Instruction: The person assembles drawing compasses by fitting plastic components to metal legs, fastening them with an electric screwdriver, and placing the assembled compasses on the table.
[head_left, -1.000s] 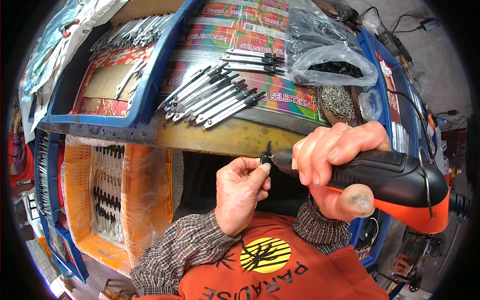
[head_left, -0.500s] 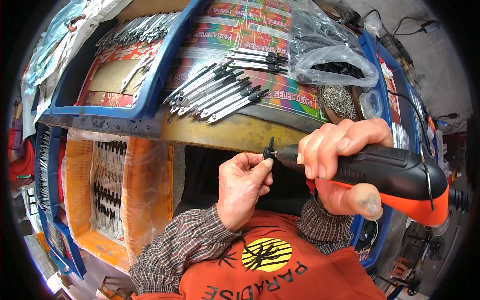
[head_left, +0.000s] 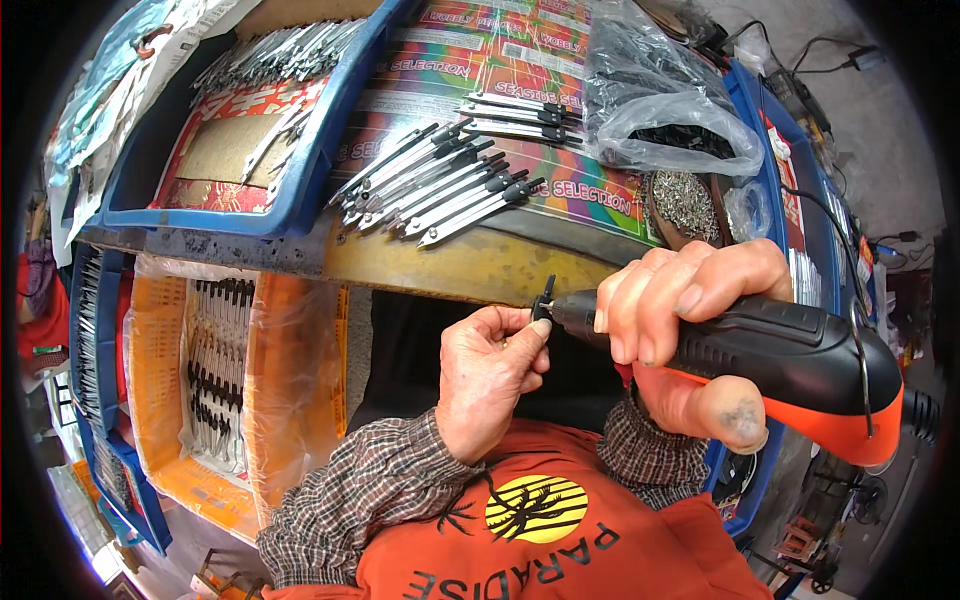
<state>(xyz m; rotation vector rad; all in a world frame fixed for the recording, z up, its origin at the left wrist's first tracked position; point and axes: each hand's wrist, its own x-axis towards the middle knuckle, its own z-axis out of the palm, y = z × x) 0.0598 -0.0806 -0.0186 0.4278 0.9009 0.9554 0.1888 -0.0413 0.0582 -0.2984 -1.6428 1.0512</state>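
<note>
My right hand (head_left: 690, 320) is wrapped round a black and orange electric screwdriver (head_left: 790, 345), its tip pointing left. My left hand (head_left: 488, 372) pinches a small black part (head_left: 543, 300) between thumb and fingertips, just beyond the table's front edge. The screwdriver's bit meets the side of that part; a screw there is too small to make out. Beyond my hands, slim silver pieces with black ends (head_left: 430, 190) lie in a slanting row, several more (head_left: 515, 118) behind them. To their right sits a bowl of small metal screws (head_left: 683, 205).
A clear plastic bag of black parts (head_left: 680, 130) lies at the back right. A blue tray of slim silver pieces (head_left: 220, 222) stands at the left. Below it is an orange crate (head_left: 295, 370) with rows of similar pieces. A black cable (head_left: 825, 205) runs down the right side.
My hands, the black part and the screwdriver keep nearly the same pose. The view has shifted slightly, and the screwdriver's rear end sits a little lower.
</note>
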